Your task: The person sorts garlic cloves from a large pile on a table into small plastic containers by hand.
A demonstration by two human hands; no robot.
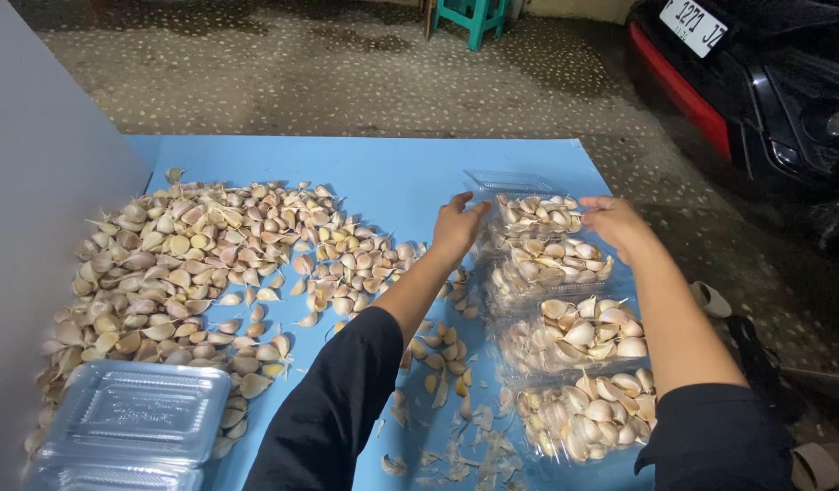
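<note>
left hand (456, 225) and right hand (617, 224) press sides of far clear clamshell box (538, 215), filled with garlic cloves, at far end of box row on blue table (374, 173). likely light, thin plastic flexes, slick; hold low at both side walls, gently.

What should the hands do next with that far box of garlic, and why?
Probably fold its lid down. The left hand and right hand flank the farthest clear plastic box, already full of garlic cloves, with its clear lid open behind it.
</note>
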